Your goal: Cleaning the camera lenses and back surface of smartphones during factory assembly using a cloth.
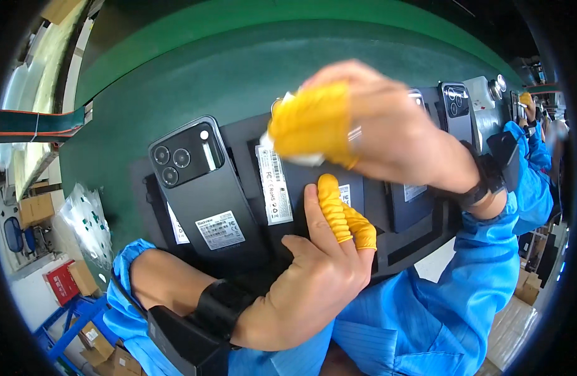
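Observation:
A dark smartphone (304, 200) lies back up in a black foam tray (138, 178), partly hidden by both my hands. My left hand (317, 269) rests on its lower part with fingers stretched out, some in yellow finger cots. Over its camera end, my right hand (376, 122) is blurred, its yellow-covered fingers closed on a white wipe (310, 160). A white label strip (274, 185) runs along the left of this phone. To the left, another dark phone (229, 197) shows its cameras and a white label.
More phones sit to the right, one partly under my right arm (410, 203) and one farther off (456, 109). A white bottle with a metal top (486, 93) stands beyond them. Clear plastic bags (85, 225) hang by the green table's left edge. Another person's blue sleeve (539, 150) is at far right.

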`<state>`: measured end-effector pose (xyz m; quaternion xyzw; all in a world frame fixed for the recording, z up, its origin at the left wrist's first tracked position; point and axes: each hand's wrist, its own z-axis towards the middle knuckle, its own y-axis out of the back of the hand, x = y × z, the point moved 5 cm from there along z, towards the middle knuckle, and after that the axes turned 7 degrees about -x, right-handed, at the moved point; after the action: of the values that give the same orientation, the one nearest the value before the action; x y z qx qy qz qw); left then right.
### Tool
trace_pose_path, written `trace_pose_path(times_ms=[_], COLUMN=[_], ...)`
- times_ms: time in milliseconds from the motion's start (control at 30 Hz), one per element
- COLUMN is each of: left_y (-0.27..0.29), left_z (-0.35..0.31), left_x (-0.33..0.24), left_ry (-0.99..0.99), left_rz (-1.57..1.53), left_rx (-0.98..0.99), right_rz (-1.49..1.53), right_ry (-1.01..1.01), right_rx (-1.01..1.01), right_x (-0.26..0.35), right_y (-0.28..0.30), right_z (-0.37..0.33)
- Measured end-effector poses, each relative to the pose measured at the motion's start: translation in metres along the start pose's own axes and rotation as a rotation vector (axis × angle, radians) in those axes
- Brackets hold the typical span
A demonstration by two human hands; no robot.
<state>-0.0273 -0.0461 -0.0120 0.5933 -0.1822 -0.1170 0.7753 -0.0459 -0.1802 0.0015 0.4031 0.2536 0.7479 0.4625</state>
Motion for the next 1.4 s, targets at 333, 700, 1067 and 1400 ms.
trace_pose_path(times_ms=[333,700,1067,1400], left_y=[0.003,0.004,0.006,0.004], left_z=[0.002,0.001,0.0,0.002], left_x=[0.002,0.003,0.003,0.002], left_ry=[0.028,0.001,-0.028,-0.012], left_rz=[-0.007,0.004,-0.007,0.021], left_rx=[0.067,0.034,0.006,-0.022], right_rz=[0.253,-0.067,-0.207,-0.251], right_ry=[-0.139,-0.228,0.169,0.25], right_rx=[0.02,-0.125,0.045,-0.001], right_x=[0.006,-0.012,0.008,0.003], right_y=[-0.015,0.034,-0.011,-0.007], right_z=[-0.002,0.0,-0.002,-0.003])
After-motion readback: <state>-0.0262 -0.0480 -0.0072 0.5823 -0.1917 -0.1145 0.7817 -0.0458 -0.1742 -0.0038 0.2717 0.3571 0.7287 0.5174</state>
